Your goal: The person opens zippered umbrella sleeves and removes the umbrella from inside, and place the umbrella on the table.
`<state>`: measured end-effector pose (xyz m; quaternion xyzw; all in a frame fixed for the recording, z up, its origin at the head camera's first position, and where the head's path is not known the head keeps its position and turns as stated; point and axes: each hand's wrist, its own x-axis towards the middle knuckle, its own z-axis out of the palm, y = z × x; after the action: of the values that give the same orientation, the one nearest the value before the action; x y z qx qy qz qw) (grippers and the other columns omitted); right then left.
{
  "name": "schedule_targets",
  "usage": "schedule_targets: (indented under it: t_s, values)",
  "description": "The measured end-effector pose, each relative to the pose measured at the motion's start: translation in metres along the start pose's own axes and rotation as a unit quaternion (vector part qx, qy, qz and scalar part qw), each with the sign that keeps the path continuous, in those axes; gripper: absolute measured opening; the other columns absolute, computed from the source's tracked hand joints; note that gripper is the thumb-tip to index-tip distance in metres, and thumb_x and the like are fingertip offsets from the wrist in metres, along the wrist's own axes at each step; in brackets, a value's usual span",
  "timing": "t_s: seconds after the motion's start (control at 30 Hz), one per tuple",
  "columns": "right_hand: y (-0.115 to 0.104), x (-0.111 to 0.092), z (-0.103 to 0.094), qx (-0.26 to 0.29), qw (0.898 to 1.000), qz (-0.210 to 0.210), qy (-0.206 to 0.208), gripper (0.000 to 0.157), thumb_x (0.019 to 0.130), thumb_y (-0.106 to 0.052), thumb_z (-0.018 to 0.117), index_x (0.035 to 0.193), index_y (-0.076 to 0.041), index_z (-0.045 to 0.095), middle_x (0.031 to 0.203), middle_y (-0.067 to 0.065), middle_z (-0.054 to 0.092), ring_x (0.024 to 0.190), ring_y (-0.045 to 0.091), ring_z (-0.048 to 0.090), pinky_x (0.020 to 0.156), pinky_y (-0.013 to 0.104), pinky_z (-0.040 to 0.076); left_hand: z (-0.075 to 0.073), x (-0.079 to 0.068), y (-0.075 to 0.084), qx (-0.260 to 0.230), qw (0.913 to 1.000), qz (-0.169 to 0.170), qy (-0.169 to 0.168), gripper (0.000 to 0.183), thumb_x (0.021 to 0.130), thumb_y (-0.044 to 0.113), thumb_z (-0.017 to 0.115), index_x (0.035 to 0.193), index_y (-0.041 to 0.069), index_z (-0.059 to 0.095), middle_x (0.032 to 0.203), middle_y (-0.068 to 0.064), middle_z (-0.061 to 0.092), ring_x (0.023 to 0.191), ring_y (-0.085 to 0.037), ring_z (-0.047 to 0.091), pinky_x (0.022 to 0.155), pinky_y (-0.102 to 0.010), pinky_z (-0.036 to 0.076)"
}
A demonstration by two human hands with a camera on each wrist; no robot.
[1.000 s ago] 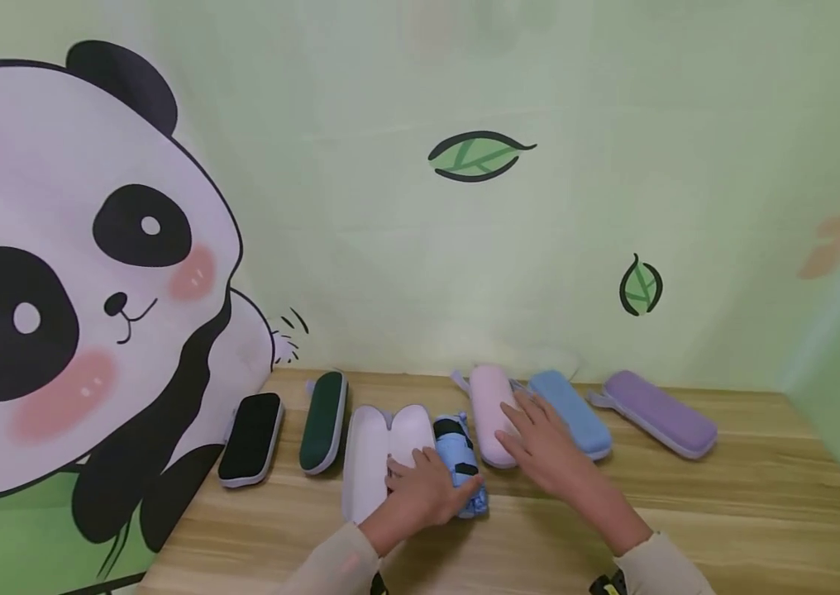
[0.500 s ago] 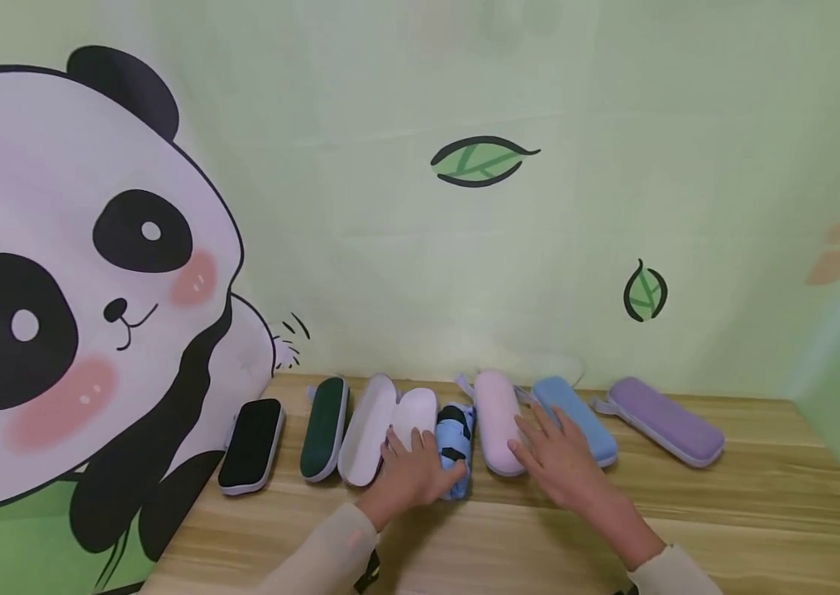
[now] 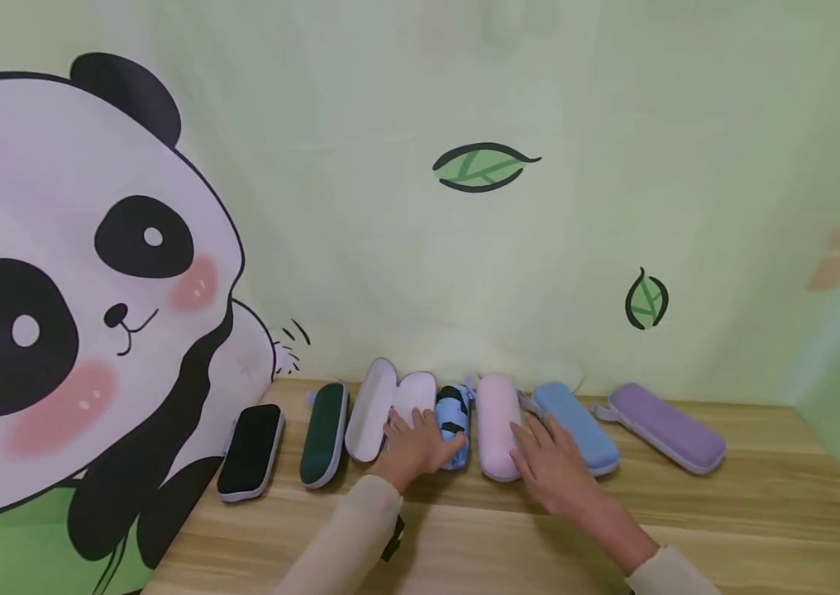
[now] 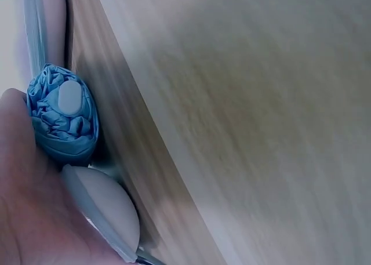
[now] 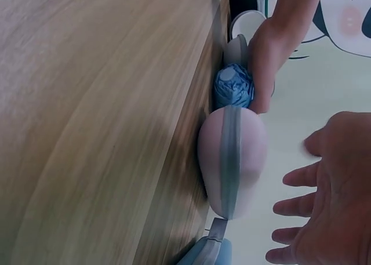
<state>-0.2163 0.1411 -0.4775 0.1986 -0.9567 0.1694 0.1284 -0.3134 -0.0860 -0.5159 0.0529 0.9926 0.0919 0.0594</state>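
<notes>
My left hand [image 3: 416,446] lies with its fingers spread over an opened white-lined zip case [image 3: 370,413]. Its thumb reaches onto a small folded blue umbrella [image 3: 453,409] with black patches. In the left wrist view, the umbrella's gathered end and pale tip [image 4: 71,98] sit beside the case's rounded end [image 4: 113,210]. My right hand [image 3: 554,467] is held, fingers extended, by the front end of a closed pink zip case [image 3: 498,421]. From the right wrist view, that hand [image 5: 342,201] appears apart from the pink case [image 5: 232,160].
To the left stand a black case [image 3: 250,453] and a dark green case [image 3: 325,434]. A blue case [image 3: 576,426] and a purple case [image 3: 665,428] lie to the right. The wooden table [image 3: 465,545] ends at a printed backdrop [image 3: 360,248] behind the row.
The opened case and the umbrella have slid away from me toward the backdrop, with my left hand on them. My right hand has drawn back slightly toward the pink case's front end.
</notes>
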Motion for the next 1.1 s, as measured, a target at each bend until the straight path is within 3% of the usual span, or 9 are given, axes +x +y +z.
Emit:
schedule_targets:
  t_s: [0.1, 0.27, 0.5, 0.67, 0.93, 1.1]
  values:
    - [0.001, 0.0, 0.001, -0.018, 1.0, -0.004, 0.0, 0.045, 0.098, -0.011, 0.062, 0.139, 0.005, 0.055, 0.145, 0.032, 0.047, 0.136, 0.056, 0.038, 0.109, 0.066, 0.033, 0.001, 0.005, 0.001, -0.002, 0.9999, -0.002, 0.011, 0.1, 0.09, 0.078, 0.038, 0.155, 0.001, 0.037, 0.159, -0.024, 0.035, 0.144, -0.064, 0.015, 0.112, -0.072, 0.019]
    - [0.001, 0.005, 0.0, -0.031, 0.999, -0.003, -0.016, 0.05, 0.092, -0.012, 0.071, 0.138, 0.004, 0.058, 0.147, 0.031, 0.046, 0.137, 0.055, 0.037, 0.111, 0.065, 0.031, -0.004, 0.01, 0.004, -0.013, 0.9996, -0.004, 0.025, 0.097, 0.091, 0.076, 0.041, 0.153, 0.003, 0.04, 0.157, -0.024, 0.037, 0.143, -0.065, 0.016, 0.112, -0.072, 0.02]
    - [-0.004, 0.007, 0.001, -0.025, 0.999, -0.013, -0.029, 0.041, 0.091, -0.012, 0.071, 0.13, 0.001, 0.065, 0.145, 0.031, 0.048, 0.137, 0.055, 0.037, 0.112, 0.064, 0.03, -0.003, 0.011, 0.003, -0.013, 0.9996, -0.005, 0.023, 0.092, 0.093, 0.075, 0.037, 0.154, 0.006, 0.041, 0.157, -0.024, 0.037, 0.144, -0.064, 0.016, 0.112, -0.072, 0.018]
    - [-0.009, 0.01, 0.003, -0.013, 1.0, -0.018, -0.014, 0.037, 0.09, -0.01, 0.072, 0.125, -0.001, 0.067, 0.142, 0.029, 0.05, 0.134, 0.054, 0.04, 0.109, 0.066, 0.032, -0.001, 0.011, 0.002, -0.019, 0.9991, -0.01, 0.037, 0.09, 0.094, 0.074, 0.037, 0.153, 0.006, 0.043, 0.157, -0.023, 0.038, 0.144, -0.063, 0.015, 0.114, -0.071, 0.017]
    - [-0.016, 0.01, 0.006, -0.009, 1.0, -0.014, -0.015, 0.035, 0.089, -0.008, 0.069, 0.124, -0.002, 0.067, 0.142, 0.027, 0.051, 0.134, 0.052, 0.041, 0.107, 0.066, 0.035, 0.003, 0.004, 0.005, -0.034, 0.9985, -0.005, 0.043, 0.087, 0.097, 0.072, 0.038, 0.151, 0.004, 0.045, 0.156, -0.023, 0.04, 0.145, -0.062, 0.015, 0.114, -0.07, 0.015]
    - [-0.021, 0.013, 0.009, -0.027, 0.999, -0.037, -0.003, 0.038, 0.087, -0.01, 0.068, 0.125, -0.002, 0.066, 0.14, 0.028, 0.053, 0.131, 0.053, 0.044, 0.11, 0.062, 0.033, 0.012, 0.005, 0.004, -0.026, 0.9986, -0.011, 0.044, 0.089, 0.097, 0.074, 0.033, 0.152, 0.004, 0.043, 0.157, -0.023, 0.039, 0.145, -0.062, 0.014, 0.115, -0.07, 0.014]
